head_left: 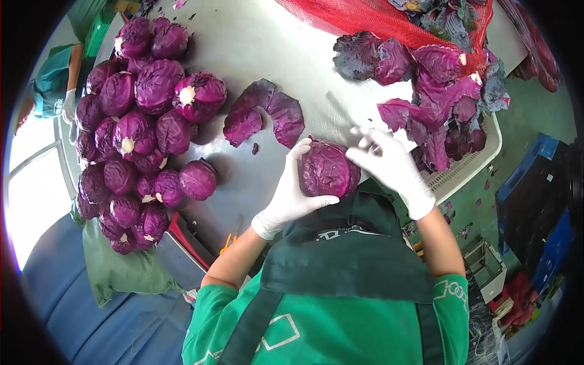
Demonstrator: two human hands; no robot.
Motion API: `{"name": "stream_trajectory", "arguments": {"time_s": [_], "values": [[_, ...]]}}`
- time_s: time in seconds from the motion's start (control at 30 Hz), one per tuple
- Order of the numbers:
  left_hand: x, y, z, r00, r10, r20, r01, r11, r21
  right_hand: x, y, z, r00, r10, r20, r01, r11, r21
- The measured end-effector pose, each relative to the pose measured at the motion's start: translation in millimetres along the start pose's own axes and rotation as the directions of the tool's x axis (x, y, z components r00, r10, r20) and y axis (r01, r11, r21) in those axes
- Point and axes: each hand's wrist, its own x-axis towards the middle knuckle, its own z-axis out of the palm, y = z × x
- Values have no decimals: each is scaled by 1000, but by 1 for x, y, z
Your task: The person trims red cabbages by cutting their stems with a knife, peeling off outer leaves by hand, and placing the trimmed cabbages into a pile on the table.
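Observation:
My left hand (289,193), in a white glove, is wrapped round the left side of a red cabbage (326,168) just in front of my apron. Its thumb lies along the near side of the head. At the cabbage's right, my gloved right hand (389,159) has its fingers curled round what looks like a small knife (342,108). The blade appears only as a blurred grey streak over the table, and the fingers mostly hide the handle. Loose purple outer leaves (285,118) lie on the metal table (267,52) beyond my left hand.
Several red cabbages (159,86) are heaped along the table's left side. At the right, stripped leaves (435,121) pile over a white crate (494,143). A red mesh bag (365,24) lies at the back. Another person's gloved hand (69,106) shows at far left.

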Motion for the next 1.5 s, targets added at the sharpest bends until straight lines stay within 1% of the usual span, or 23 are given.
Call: {"name": "stream_trajectory", "arguments": {"time_s": [0.03, 0.07, 0.17, 0.3, 0.33, 0.47, 0.57, 0.63, 0.67, 0.73, 0.77, 0.83, 0.87, 0.9, 0.97, 1.0, 1.03, 1.1, 1.13, 1.23, 1.3, 1.37, 1.5], "values": [[0, -1, -1, 1000, -25, 6, 25, 999, -33, -5, 2, 11, 999, -7, 52, 4, 998, 57], [0, 1, -3, 998, -53, 24, 55, 995, -83, -2, 9, 16, 993, -102, 58, 98, 993, 64], [4, 7, -16, 988, -20, 155, 17, 1000, 25, 7, 3, 0, 962, -4, 272, -9, 999, 47], [9, 7, -23, 972, 39, 234, -60, 995, 83, 0, -10, -9, 944, -92, 317, 157, 970, -186], [9, 6, -22, 968, 68, 242, -91, 992, 87, -4, -5, -7, 932, -236, 275, 299, 930, -215], [5, 4, -23, 947, 136, 291, -178, 977, 120, -3, 22, -3, 981, -186, -51, 161, 937, -311], [2, 2, -18, 954, 130, 270, -157, 985, 79, 16, 46, -12, 941, -196, -274, 65, 903, -424], [0, 2, -17, 983, 76, 165, -77, 997, -1, 24, 45, -28, 846, -156, -510, 3, 958, -287], [-2, 1, -16, 994, 41, 106, -37, 999, -35, 23, 52, -36, 783, -268, -561, 91, 942, -323], [-1, 5, -15, 997, -66, 37, 70, 991, -111, 5, 35, -19, 860, -240, -451, 174, 968, -182], [0, 9, -11, 985, -172, 3, 166, 947, -275, -8, 25, -7, 891, -231, -391, 206, 973, -107], [2, 15, 0, 924, -382, -10, 306, 754, -581, -28, 29, 24, 936, -285, -207, 259, 955, -145], [5, 14, 1, 918, -392, -55, 325, 825, -463, -30, 31, 42, 928, -278, -247, 263, 960, -93], [9, 22, 0, 920, -389, -52, 325, 827, -459, -30, 32, 53, 920, -268, -287, 268, 963, -40], [18, 44, -2, 922, -384, -42, 326, 833, -447, -24, 11, 43, 980, 2, -199, 10, 998, 60], [19, 36, -11, 990, -117, -82, 135, 954, 269, -16, 14, 42, 965, -115, -235, 118, 993, -3], [14, 34, -8, 993, -36, -110, 84, 879, 470, -10, 16, 41, 937, -229, -265, 219, 973, -68], [23, 28, -9, 988, 154, -4, -133, 863, 488, 0, 12, 37, 945, -246, -214, 242, 969, -44], [26, 28, -10, 993, 117, -20, -93, 871, 482, 1, 10, 35, 949, -253, -187, 252, 967, -32], [35, 37, -13, 998, 23, -58, 8, 880, 475, -7, 3, 30, 926, -219, -307, 219, 975, -37], [36, 44, -11, 997, -23, -75, 58, 866, 497, -23, 5, 38, 951, -187, -244, 149, 975, -167], [37, 37, -8, 996, 6, -89, 36, 887, 461, -46, 10, 49, 973, -125, -193, 66, 955, -288], [38, 32, -11, 998, -3, -62, 30, 903, 429, -48, 15, 66, 927, -287, -242, 206, 928, -310]]}}
